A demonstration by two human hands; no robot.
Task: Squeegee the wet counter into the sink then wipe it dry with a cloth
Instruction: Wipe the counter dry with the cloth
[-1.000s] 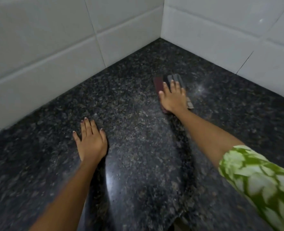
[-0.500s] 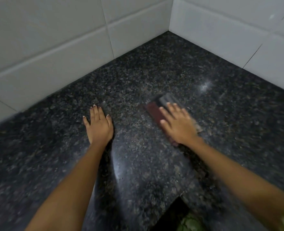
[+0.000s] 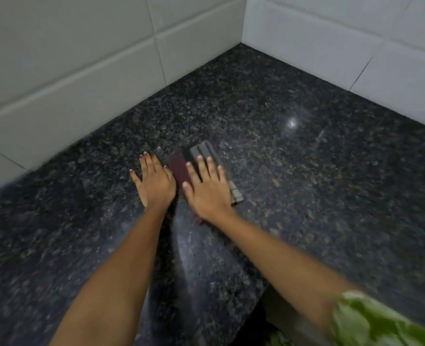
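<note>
A folded cloth [image 3: 181, 166], dark red with grey stripes, lies flat on the black speckled granite counter [image 3: 294, 176]. My right hand [image 3: 207, 189] presses on it with straight fingers spread, covering most of it. My left hand [image 3: 154, 181] rests flat on the bare counter just left of the cloth, almost touching my right hand. No squeegee or sink is in view.
White tiled walls [image 3: 81, 71] meet in a corner [image 3: 244, 33] behind the counter. The counter's inner front edge [image 3: 264, 293] runs near my right forearm, with a green patterned sleeve [image 3: 381, 323] at the bottom right.
My right hand has slid the cloth from the far corner area toward me and leftward, ending beside my left hand. The left hand stayed flat on the counter.
</note>
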